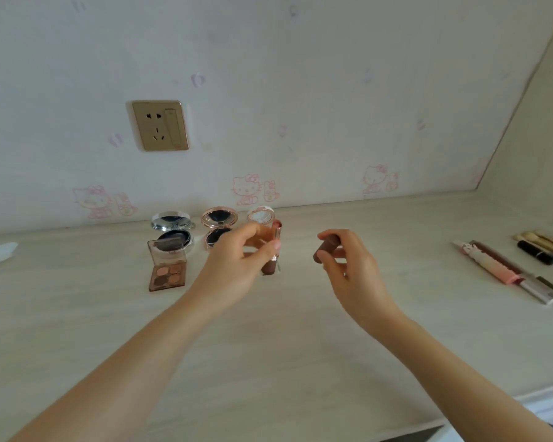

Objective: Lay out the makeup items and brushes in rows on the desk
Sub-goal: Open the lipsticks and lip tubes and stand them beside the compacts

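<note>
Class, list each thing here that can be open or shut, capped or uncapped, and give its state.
Lipstick: uncapped, upright in left hand.
Lipstick cap: off, pinched by right hand.
Eyeshadow palette: open.
Silver compact: open.
Rose-gold compact: open.

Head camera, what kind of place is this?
Probably a bedroom vanity desk at home: cartoon-cat wallpaper, a wall socket, and makeup on the pale desk, including open compacts and an eyeshadow palette.
</note>
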`<state>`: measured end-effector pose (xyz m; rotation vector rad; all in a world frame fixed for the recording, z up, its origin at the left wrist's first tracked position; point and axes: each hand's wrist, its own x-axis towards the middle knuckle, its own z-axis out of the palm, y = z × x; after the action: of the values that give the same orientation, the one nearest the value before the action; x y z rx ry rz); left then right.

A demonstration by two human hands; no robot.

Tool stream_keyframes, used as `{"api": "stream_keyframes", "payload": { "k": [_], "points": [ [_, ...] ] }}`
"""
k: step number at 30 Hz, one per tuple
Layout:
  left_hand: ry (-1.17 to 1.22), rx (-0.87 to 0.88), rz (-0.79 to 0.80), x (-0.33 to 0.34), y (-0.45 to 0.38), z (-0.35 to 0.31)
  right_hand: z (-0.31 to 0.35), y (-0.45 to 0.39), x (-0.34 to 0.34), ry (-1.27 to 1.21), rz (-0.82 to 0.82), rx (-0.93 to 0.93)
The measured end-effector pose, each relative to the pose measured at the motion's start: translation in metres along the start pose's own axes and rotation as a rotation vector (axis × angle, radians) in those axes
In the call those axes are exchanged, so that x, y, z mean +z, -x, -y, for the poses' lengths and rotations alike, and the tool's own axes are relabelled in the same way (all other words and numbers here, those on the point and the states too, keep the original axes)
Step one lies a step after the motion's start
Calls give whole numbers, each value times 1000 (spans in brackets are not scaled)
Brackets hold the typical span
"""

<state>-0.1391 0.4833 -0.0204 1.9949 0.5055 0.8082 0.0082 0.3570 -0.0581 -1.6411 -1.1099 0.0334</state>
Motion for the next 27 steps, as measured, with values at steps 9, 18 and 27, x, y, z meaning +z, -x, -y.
{"api": "stream_keyframes", "payload": {
  "k": [9, 18, 27],
  "points": [
    [-212, -62, -4, 34, -89, -2, -31, -66, -10, 64, 3, 159],
    [-414, -193, -58, 66, -126, 20, -68, -97, 8, 164, 70, 241],
    [-503, -214, -99, 75, -135, 40, -85, -111, 29, 146, 84, 258]
  ]
}}
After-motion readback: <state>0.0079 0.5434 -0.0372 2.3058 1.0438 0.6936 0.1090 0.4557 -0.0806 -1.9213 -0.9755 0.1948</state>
